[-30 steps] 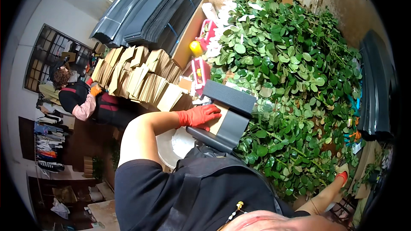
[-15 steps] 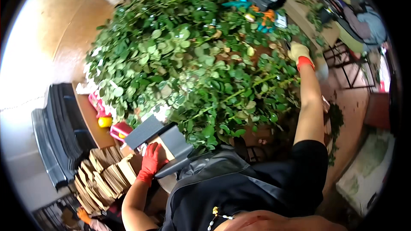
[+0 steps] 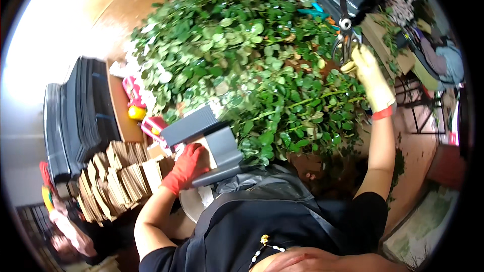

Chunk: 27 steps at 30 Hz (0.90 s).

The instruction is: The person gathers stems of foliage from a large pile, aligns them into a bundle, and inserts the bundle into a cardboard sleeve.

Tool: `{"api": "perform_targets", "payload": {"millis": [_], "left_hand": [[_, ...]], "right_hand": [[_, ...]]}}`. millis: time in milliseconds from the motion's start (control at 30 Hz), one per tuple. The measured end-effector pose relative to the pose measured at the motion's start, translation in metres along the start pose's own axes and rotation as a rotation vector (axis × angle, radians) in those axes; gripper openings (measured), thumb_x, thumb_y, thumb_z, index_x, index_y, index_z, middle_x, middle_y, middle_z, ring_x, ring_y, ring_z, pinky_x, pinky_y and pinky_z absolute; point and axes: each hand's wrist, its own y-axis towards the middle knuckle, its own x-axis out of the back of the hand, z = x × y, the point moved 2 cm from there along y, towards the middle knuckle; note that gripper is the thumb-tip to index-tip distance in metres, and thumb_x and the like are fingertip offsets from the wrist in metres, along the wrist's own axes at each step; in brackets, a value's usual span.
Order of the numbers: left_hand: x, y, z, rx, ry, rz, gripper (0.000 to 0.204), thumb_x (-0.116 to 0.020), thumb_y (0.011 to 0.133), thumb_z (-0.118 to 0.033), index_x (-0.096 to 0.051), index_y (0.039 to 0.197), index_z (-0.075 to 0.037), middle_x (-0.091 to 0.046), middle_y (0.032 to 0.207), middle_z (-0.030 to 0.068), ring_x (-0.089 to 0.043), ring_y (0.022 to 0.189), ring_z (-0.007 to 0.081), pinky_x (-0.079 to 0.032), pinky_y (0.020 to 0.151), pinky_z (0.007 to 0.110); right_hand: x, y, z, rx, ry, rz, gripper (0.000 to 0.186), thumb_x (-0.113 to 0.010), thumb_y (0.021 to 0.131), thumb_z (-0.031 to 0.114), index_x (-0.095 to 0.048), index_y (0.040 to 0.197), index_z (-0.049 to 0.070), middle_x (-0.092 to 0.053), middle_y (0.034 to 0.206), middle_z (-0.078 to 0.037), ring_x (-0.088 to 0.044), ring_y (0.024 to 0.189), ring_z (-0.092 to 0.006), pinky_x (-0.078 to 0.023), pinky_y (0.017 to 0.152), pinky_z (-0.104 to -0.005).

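We take the big heap of green leafy stems (image 3: 242, 55) as our landmark. At its far right edge our right hand (image 3: 372, 78), in a yellowish glove with a red cuff, has its grip closed around the handles of a pair of shears (image 3: 345, 32); the blades stand up above the fingers, pointing away from the heap's edge, with the pivot just over the hand. The shears lie wholly in this grip, touching no stem that we can make out.

At the near edge of the heap our left hand (image 3: 187, 165), in a red glove, lies flat with fingers spread on a grey folded box (image 3: 206, 138), pressing on it rather than clasping it. The box butts against the lowest leaves.

Left of the heap, just beside the red glove, stand brown cardboard pieces (image 3: 118, 179) packed on edge, and beyond them a stack of dark grey sheets (image 3: 75, 121).
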Motion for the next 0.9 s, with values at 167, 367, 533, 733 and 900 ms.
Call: {"api": "perform_targets", "payload": {"millis": [167,367,533,733,900], "left_hand": [[0.077,0.024,-0.042,0.269,0.018,0.587,0.089,-0.081,0.088,-0.041,-0.039,0.158,-0.007,-0.048,0.156,0.0175,-0.059,0.132,0.0317,-0.050,0.107,0.043],[0.133,0.038,-0.071,-0.082,-1.301,-0.823,0.066,-0.073,0.100,-0.025,-0.043,0.155,-0.007,-0.072,0.121,0.0092,-0.062,0.118,0.0176,-0.052,0.097,0.037],[0.144,0.040,-0.063,-0.141,-1.775,-0.911,0.031,-0.050,0.107,-0.012,-0.059,0.133,0.003,-0.045,0.064,-0.0006,-0.049,0.062,0.0134,-0.055,0.084,0.038],[0.157,0.040,-0.058,-0.341,-1.600,-1.128,0.028,-0.049,0.109,-0.017,-0.057,0.127,0.003,-0.043,0.061,-0.0038,-0.046,0.056,0.0094,-0.055,0.080,0.034],[0.189,0.063,-0.024,-0.370,-1.635,-1.243,0.030,-0.050,0.109,-0.021,-0.054,0.125,0.004,-0.043,0.062,-0.0029,-0.045,0.054,0.0096,-0.056,0.080,0.034]], "right_hand": [[-0.141,-0.033,0.059,0.064,-0.135,0.336,0.037,-0.050,0.110,0.028,-0.061,0.134,0.001,-0.070,0.107,-0.008,-0.071,0.085,-0.0155,-0.056,0.081,-0.0311],[-0.265,-0.093,0.125,0.473,-0.598,0.325,0.033,-0.058,0.104,0.024,-0.065,0.131,0.006,-0.074,0.119,-0.012,-0.072,0.101,-0.0310,-0.057,0.090,-0.0419],[-0.319,-0.116,0.147,0.443,-0.169,0.739,0.050,-0.071,0.098,0.034,-0.064,0.135,0.000,-0.070,0.129,-0.017,-0.067,0.115,-0.0276,-0.052,0.101,-0.0402],[-0.371,-0.101,0.107,0.118,0.019,0.735,0.055,-0.076,0.095,0.024,-0.055,0.140,-0.001,-0.065,0.125,-0.009,-0.067,0.104,-0.0171,-0.055,0.091,-0.0323],[-0.395,-0.074,0.117,0.061,0.151,0.617,0.062,-0.082,0.091,0.022,-0.052,0.139,-0.002,-0.065,0.124,-0.011,-0.065,0.095,-0.0122,-0.056,0.085,-0.0294]]}}
